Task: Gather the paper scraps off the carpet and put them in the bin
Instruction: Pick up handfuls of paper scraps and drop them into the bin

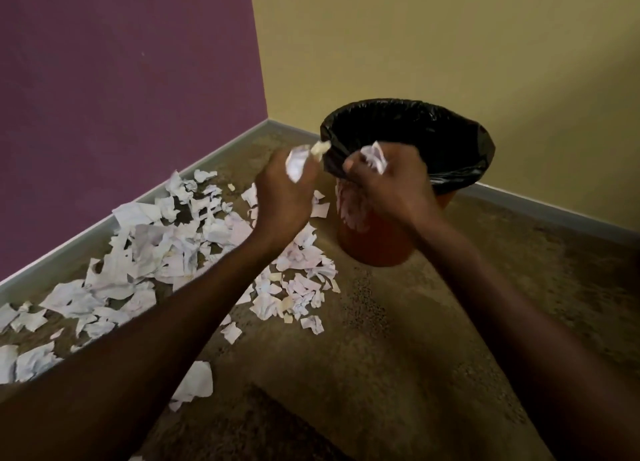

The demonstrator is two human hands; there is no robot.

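Hands [287, 187] gripping scraps [299, 164] beside bin [450, 138]

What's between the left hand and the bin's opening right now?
In the head view, only the black liner's near rim separates the left hand, gripping paper scraps, from the bin.

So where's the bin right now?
In the head view the bin stands on the carpet right of centre, near the room's corner, just beyond both hands, with the scattered paper scraps to its left.
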